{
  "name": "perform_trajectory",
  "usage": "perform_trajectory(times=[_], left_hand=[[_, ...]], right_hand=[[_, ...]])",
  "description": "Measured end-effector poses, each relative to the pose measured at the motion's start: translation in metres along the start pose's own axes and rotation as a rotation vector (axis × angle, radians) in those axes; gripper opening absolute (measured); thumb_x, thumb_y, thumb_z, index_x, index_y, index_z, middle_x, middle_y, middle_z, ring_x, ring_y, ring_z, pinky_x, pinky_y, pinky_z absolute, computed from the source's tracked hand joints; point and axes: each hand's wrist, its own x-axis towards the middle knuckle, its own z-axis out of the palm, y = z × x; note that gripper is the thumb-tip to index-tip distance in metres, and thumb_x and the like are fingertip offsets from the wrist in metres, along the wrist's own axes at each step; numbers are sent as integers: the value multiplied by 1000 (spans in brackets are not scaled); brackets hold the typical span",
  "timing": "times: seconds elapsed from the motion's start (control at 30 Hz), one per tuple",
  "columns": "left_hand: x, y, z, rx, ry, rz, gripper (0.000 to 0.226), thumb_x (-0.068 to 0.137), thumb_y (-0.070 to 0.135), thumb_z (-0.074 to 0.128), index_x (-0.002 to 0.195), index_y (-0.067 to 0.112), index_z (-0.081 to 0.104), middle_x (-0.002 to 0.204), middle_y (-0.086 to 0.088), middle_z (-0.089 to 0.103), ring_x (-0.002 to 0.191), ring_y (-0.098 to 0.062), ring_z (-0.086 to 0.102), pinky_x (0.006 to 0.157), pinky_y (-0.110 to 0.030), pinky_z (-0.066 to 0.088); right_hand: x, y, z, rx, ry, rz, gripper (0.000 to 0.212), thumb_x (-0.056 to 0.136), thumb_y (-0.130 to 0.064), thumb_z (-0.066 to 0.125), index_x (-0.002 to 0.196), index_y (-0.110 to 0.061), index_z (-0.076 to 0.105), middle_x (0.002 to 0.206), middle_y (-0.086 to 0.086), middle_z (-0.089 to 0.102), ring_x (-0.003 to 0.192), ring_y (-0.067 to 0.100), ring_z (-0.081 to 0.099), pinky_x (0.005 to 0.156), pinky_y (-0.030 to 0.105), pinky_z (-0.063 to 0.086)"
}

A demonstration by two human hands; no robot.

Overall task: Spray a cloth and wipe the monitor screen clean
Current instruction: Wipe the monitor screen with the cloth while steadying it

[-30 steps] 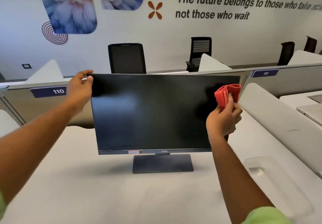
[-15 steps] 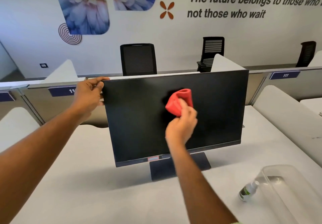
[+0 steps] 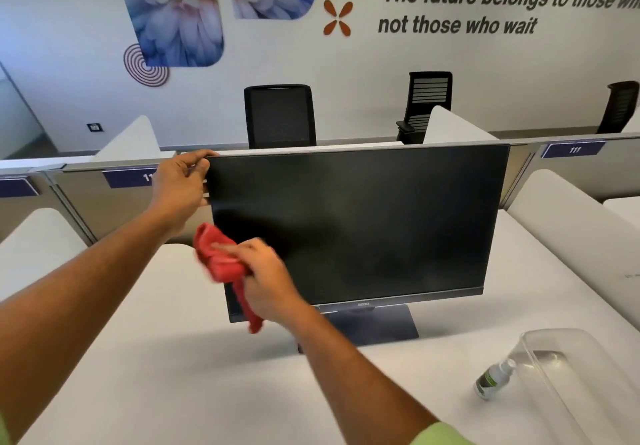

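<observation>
A black monitor (image 3: 363,222) stands on its dark base in the middle of the white desk (image 3: 173,375). My left hand (image 3: 181,188) grips the monitor's top left corner. My right hand (image 3: 266,278) holds a bunched red cloth (image 3: 218,261) against the lower left part of the screen, with a tail of cloth hanging below my fist. A small spray bottle (image 3: 493,378) with a green label lies on the desk at the lower right, apart from both hands.
A clear plastic tray (image 3: 554,347) sits right of the spray bottle. White dividers flank the desk on both sides. A grey partition (image 3: 86,195) runs behind the monitor, with black office chairs (image 3: 278,115) beyond it.
My right hand swept the red cloth across the screen from the upper right, through the middle, down to the lower left. My left hand kept its grip on the top left corner.
</observation>
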Motion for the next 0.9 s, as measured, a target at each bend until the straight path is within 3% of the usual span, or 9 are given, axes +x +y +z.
perform_trajectory(times=[0.1, 0.2, 0.23, 0.3, 0.37, 0.47, 0.6, 0.77, 0.9], left_hand=[[2, 0, 0, 29, 21, -1, 28, 107, 19, 51, 128, 18, 70, 128, -11, 69, 115, -35, 68, 95, -58, 58], [-3, -5, -7, 44, 24, 11, 31, 105, 19, 53, 131, 20, 70, 127, -3, 71, 116, -28, 68, 97, -57, 57], [-5, -6, -8, 37, 19, 11, 31, 105, 19, 53, 132, 20, 69, 126, -2, 71, 116, -27, 68, 97, -57, 57], [-7, -4, -6, 12, 18, -4, 33, 105, 19, 53, 135, 20, 67, 127, -3, 71, 115, -28, 68, 97, -57, 57], [-9, -2, -3, -8, 32, -22, 34, 105, 20, 53, 138, 18, 64, 128, -4, 70, 116, -30, 68, 97, -59, 56], [-10, 1, -2, -11, 36, -49, 35, 105, 20, 54, 139, 15, 63, 129, -5, 69, 117, -31, 67, 98, -60, 55], [-15, 6, -5, 15, -10, -33, 33, 104, 19, 54, 134, 14, 66, 124, -4, 71, 112, -29, 70, 94, -57, 58], [-14, 9, -8, -2, -108, -18, 22, 106, 16, 53, 110, 21, 73, 96, 6, 80, 85, -14, 78, 67, -32, 65], [-10, 8, -18, -30, -146, -54, 26, 107, 20, 51, 98, 21, 76, 85, -2, 79, 79, -20, 78, 67, -36, 64]], right_hand=[[-10, 10, -76, 6, 550, -23, 33, 94, 3, 63, 117, -18, 73, 116, 18, 71, 113, 33, 68, 103, 48, 53], [-20, 44, -185, -229, 1048, 103, 44, 90, 2, 52, 128, -6, 72, 114, 8, 61, 108, 17, 60, 102, 14, 41], [-21, 57, -223, -274, 1159, 185, 51, 90, -2, 48, 135, -6, 70, 116, 12, 59, 109, 18, 57, 102, 13, 39], [-18, 72, -271, -229, 1238, 415, 59, 92, -4, 44, 146, -16, 64, 132, 18, 56, 122, 31, 59, 107, 29, 45], [-6, 81, -281, -196, 1183, 541, 65, 98, 2, 45, 153, -30, 56, 143, 13, 50, 131, 35, 56, 113, 44, 47], [18, 74, -246, -237, 1068, 535, 74, 97, 8, 45, 155, -37, 52, 145, 9, 49, 128, 36, 54, 110, 48, 47], [43, 38, -153, -278, 938, 376, 76, 89, 10, 50, 150, -33, 61, 135, 11, 56, 113, 41, 55, 100, 46, 44], [57, -18, -47, -408, 680, 109, 65, 95, -4, 53, 150, -38, 61, 134, 6, 60, 112, 37, 55, 93, 48, 48], [51, -32, -5, -550, 477, -35, 61, 99, -15, 61, 152, -44, 53, 140, 0, 57, 117, 31, 54, 83, 44, 51]])
